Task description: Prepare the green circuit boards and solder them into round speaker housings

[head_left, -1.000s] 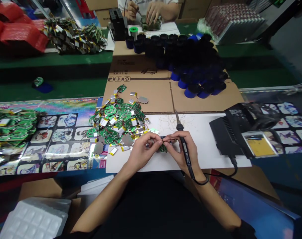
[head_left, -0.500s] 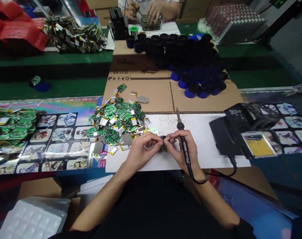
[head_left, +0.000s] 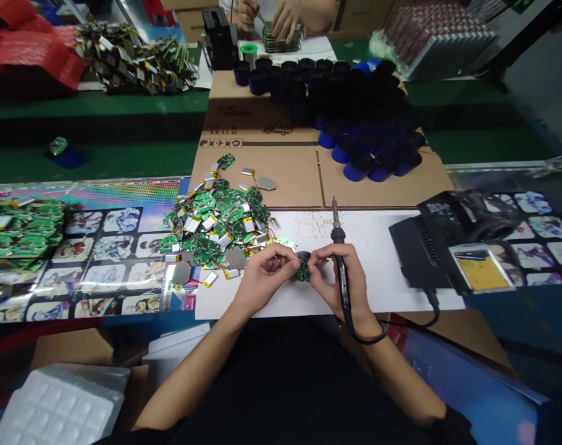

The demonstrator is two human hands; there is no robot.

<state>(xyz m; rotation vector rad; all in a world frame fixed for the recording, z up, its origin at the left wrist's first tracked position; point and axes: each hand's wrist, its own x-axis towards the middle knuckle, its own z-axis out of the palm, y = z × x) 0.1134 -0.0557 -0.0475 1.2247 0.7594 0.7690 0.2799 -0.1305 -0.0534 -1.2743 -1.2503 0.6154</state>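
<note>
A small round green circuit board (head_left: 303, 272) lies on the white sheet, with a dark round part at its upper edge. My left hand (head_left: 267, 278) is closed in a pinch at the board's left side; whatever is between its fingertips is too small to make out. The soldering iron (head_left: 341, 266) rests in my right hand (head_left: 348, 284), its tip pointing away from me and up. My right thumb and index fingertip come together at the board's right side. Left of my hands spreads a heap of green boards (head_left: 216, 222) with silver battery cells wired to them.
Blue-and-black round housings (head_left: 357, 167) crowd the cardboard (head_left: 272, 179). At right stands a black soldering station (head_left: 415, 253) with a yellow sponge tray (head_left: 482, 272). More boards (head_left: 21, 228) lie far left. Across the bench, a co-worker's hands (head_left: 285, 18) handle stacked boards.
My fingertips, which met above the circuit board, have moved apart, leaving more of the board showing. The soldering iron has shifted slightly with my right hand.
</note>
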